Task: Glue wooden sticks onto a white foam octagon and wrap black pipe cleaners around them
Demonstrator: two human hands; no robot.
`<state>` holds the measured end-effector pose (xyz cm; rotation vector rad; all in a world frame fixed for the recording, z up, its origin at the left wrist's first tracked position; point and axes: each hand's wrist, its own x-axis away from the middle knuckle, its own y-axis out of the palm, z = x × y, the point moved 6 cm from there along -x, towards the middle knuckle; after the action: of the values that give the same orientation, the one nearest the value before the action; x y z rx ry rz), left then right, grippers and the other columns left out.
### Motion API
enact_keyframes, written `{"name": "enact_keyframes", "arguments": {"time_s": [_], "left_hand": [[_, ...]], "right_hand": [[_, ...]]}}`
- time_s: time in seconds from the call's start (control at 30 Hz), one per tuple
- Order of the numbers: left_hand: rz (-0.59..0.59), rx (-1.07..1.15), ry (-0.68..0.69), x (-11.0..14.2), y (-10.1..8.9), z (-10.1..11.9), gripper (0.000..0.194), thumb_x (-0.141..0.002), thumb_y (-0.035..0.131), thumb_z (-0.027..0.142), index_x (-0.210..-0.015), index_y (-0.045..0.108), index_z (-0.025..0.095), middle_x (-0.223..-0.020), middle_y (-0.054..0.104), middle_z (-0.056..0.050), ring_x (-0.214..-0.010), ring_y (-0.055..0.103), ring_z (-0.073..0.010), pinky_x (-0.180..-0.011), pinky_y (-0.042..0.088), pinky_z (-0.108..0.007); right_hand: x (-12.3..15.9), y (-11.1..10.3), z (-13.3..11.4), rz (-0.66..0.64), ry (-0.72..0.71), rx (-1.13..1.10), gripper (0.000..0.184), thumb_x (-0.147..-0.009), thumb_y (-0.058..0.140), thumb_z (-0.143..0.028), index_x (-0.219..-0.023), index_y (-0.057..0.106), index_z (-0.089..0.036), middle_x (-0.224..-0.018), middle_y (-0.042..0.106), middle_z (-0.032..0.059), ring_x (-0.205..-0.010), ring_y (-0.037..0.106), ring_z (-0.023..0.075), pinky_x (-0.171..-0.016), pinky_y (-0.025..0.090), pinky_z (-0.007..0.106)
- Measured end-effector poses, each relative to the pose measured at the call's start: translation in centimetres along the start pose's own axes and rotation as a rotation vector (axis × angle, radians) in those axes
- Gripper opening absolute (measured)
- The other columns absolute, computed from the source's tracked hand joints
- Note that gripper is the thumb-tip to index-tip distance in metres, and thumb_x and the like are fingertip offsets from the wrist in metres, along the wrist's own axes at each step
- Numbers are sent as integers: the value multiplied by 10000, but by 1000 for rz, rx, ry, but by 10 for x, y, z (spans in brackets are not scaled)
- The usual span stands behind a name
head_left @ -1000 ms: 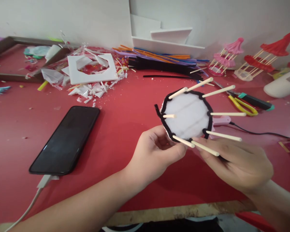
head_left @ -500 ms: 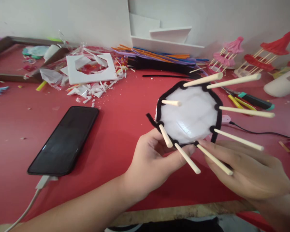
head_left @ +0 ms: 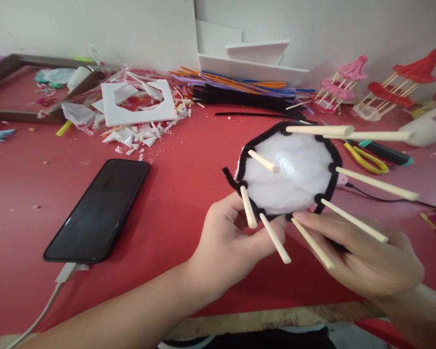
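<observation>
Both my hands hold a white foam disc (head_left: pixel 288 177) above the red table, right of centre. A black pipe cleaner (head_left: pixel 332 169) runs round the disc's rim, and several wooden sticks (head_left: pixel 354 220) stand out of it, pointing toward me and to the right. My left hand (head_left: pixel 236 237) pinches the disc's lower left edge, with its thumb near two of the sticks. My right hand (head_left: pixel 366 254) grips the lower right edge from underneath, its fingers closed beneath the sticks.
A black phone (head_left: pixel 100 208) on a white cable lies at left. Foam scraps and a cut foam square (head_left: pixel 140 104) lie behind it. Pipe cleaners (head_left: pixel 240 92), yellow-handled scissors (head_left: pixel 366 160), a black cord and stick-and-tassel models (head_left: pixel 392 92) fill the back right.
The disc has been lifted nearer and tipped, so the sticks now point more toward me. Both hands have kept their hold and shifted a little.
</observation>
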<state>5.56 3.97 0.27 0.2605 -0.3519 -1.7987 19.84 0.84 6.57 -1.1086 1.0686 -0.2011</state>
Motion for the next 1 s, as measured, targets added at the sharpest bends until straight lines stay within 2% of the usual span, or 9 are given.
{"name": "enact_keyframes", "arguments": {"time_s": [0.17, 0.33, 0.5, 0.67, 0.8, 1.0], "left_hand": [[-34, -13, -15, -1, 2, -1, 115, -832, 732, 199, -932, 682, 229, -911, 747, 16, -880, 701, -133, -801, 560, -219], [-47, -102, -53, 1, 0, -8, 168, -841, 726, 240, -988, 647, 223, -855, 721, 2, -862, 711, -177, -790, 582, -284], [-68, -33, 32, 0, 5, 1, 184, -861, 696, 168, -1031, 651, 221, -1035, 739, -22, -986, 701, -167, -888, 560, -268], [-47, -76, 44, -3, 5, 3, 174, -858, 699, 164, -1023, 663, 208, -1034, 748, -24, -964, 708, -151, -831, 564, -215], [-52, -58, 53, -2, 6, 2, 190, -873, 681, 160, -1055, 661, 210, -1138, 739, -35, -1000, 703, -151, -860, 556, -225], [-47, -29, 31, -1, 6, 3, 198, -870, 687, 164, -1059, 676, 223, -1141, 750, -26, -1024, 708, -159, -853, 553, -215]], "right_hand": [[-5, -2, -1, 24, -10, 7, 164, -915, 589, -88, -927, 691, -216, -585, 706, -77, -455, 602, 53, -504, 460, 195], [-3, -2, 1, 3, 11, -63, 151, -943, 556, -128, -962, 682, -209, -724, 766, -43, -559, 683, 84, -604, 522, 199], [3, 1, 4, -29, 80, -56, 206, -959, 509, -148, -994, 690, -240, -596, 705, -65, -465, 639, 97, -514, 497, 221], [6, 3, 7, -66, 132, -78, 239, -963, 491, -179, -1027, 714, -237, -595, 693, -45, -462, 629, 98, -515, 484, 216], [5, 2, 6, -62, 110, -60, 239, -938, 512, -137, -1005, 725, -222, -650, 724, -28, -492, 640, 93, -522, 476, 206], [3, 2, 3, -35, 67, -38, 203, -931, 542, -133, -992, 718, -214, -679, 745, -37, -508, 646, 77, -585, 508, 170]]}}
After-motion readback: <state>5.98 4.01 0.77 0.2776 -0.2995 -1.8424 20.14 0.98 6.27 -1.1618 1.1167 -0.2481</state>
